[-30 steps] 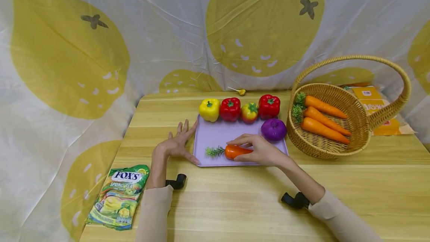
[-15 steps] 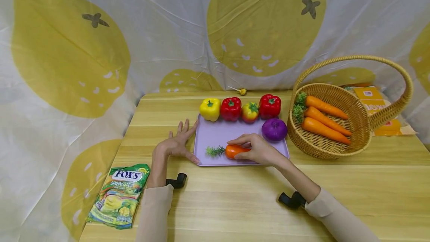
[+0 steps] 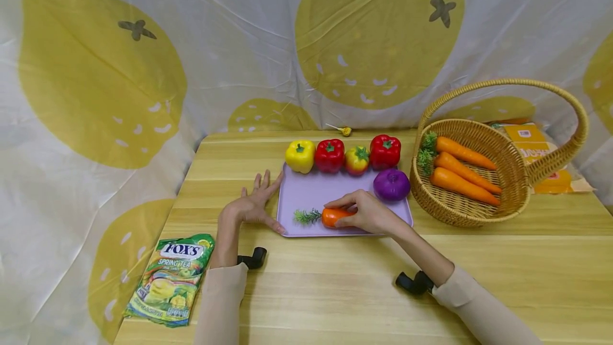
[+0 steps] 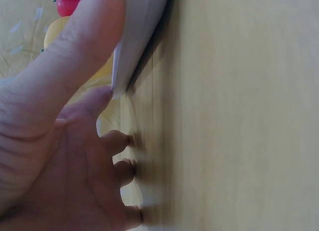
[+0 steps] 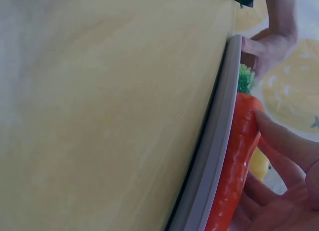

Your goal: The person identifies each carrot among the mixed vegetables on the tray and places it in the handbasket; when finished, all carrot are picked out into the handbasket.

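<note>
A lilac tray point(image 3: 306, 189) lies on the wooden table. With fingers spread, my left hand point(image 3: 250, 207) touches the tray's left edge at thumb and index fingertip; the left wrist view shows the other fingertips down on the table. My right hand point(image 3: 372, 214) holds an orange carrot point(image 5: 239, 141) with a green leafy top along the tray's front edge, its tip hidden behind the hand. At the tray's back stand a yellow bell pepper point(image 3: 300, 157), two red bell peppers point(image 3: 329, 156) and a small red-yellow fruit point(image 3: 356, 161). A purple onion point(image 3: 391, 185) sits at the right side.
Right of the tray stands a wicker basket point(image 3: 464, 218) with a tall handle, holding three carrots point(image 3: 465, 185). An orange packet point(image 3: 531, 142) lies behind it. A green candy bag point(image 3: 170, 281) is at the front left. A patterned curtain point(image 3: 239, 41) hangs behind the table.
The right forearm has shifted slightly left, with the hand still on the carrot. The left hand has kept its place, and the vegetables on the tray have stayed put.
</note>
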Tool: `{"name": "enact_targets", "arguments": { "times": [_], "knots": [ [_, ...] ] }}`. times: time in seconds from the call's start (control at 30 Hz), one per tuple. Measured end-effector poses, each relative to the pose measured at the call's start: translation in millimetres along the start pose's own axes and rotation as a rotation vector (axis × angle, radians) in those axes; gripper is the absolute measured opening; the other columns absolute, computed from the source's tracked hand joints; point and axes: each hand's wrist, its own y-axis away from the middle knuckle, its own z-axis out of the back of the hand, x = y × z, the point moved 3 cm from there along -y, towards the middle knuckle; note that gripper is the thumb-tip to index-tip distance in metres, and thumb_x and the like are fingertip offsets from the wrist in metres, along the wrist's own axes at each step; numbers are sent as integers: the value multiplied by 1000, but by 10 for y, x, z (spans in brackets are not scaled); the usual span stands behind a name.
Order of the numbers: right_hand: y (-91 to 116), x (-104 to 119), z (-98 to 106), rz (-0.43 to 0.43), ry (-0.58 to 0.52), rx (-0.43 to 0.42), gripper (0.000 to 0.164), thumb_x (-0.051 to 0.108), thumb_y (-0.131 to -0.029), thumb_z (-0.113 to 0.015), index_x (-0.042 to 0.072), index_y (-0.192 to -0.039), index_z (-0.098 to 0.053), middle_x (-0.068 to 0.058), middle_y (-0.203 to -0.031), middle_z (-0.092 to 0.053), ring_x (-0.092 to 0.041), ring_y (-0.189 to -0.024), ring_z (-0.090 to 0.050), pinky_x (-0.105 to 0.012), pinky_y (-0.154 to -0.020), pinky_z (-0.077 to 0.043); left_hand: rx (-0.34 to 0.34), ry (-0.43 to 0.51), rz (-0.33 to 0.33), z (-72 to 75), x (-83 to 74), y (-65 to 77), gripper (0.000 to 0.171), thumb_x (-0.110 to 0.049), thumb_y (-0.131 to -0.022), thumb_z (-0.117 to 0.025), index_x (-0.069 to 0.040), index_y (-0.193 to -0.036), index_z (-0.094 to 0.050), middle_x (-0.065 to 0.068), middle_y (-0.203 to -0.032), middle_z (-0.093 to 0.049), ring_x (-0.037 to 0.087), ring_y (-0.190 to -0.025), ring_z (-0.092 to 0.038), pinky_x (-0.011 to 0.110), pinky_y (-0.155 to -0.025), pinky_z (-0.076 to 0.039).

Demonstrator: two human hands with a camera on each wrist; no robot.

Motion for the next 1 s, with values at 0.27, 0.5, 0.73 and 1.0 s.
{"name": "enact_targets", "arguments": {
  "times": [0.27,0.5,0.73,1.0],
  "knots": [
    [-10,-2,3,12,12,15,39,13,-89,-81,10,-127,-75,-10,-128,-75,-26,-121,-69,-45,-101,-57,-1,6,-5,-6,6,-7,147,-49,-65,-96,-26,-167,7,20,-170,26,42,-157,27,76,-120,16],
    [20,2,72,31,13,18,38,16,-90,-81,8,-127,-75,-10,-127,-75,-27,-120,-69,-47,-101,-57,1,-4,-7,-4,7,-4,148,-49,-65,-96,-26,-167,8,20,-170,27,43,-157,27,76,-119,15],
    [111,17,253,33,12,-19,40,19,-89,-83,13,-128,-75,-5,-124,-77,-24,-119,-70,-46,-100,-58,4,5,-1,-3,-3,2,147,-48,-66,-96,-25,-167,8,20,-170,27,43,-157,28,76,-120,15],
    [283,57,545,5,14,-54,40,20,-89,-83,17,-128,-76,-5,-121,-78,-20,-107,-69,-26,-87,-55,-2,6,-2,5,-9,12,147,-50,-66,-96,-24,-167,8,21,-170,25,44,-157,26,77,-119,13]
  ]
}}
